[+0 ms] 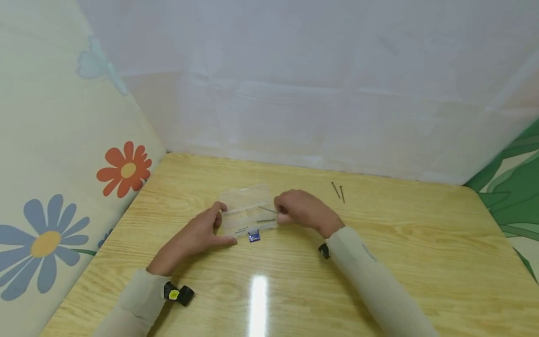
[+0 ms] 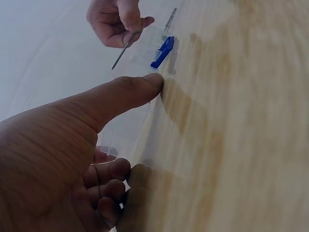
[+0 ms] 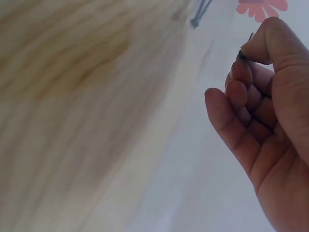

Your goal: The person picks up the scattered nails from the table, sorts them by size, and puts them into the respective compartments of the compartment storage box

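A clear plastic box (image 1: 242, 214) lies on the table with a blue latch (image 1: 254, 236) on its front side. My left hand (image 1: 206, 229) holds its left side, fingers at the far part and thumb along the front corner. Over the box's right side, my right hand (image 1: 305, 210) pinches a long thin metal nail (image 1: 267, 209) between thumb and fingers. In the left wrist view, the nail's pointed end (image 2: 119, 58) sticks out from the fingers. Another thin metal piece (image 1: 266, 220) shows at the box's right part, and small metal pieces (image 1: 242, 230) near its front left.
Two dark nails (image 1: 338, 192) lie on the wooden table (image 1: 421, 243) to the right, beyond my right hand. A white sheet (image 1: 294, 117) hangs along the table's back edge. Flower-printed cloth (image 1: 46, 140) borders the left side, and leaf-printed cloth (image 1: 513, 187) the right.
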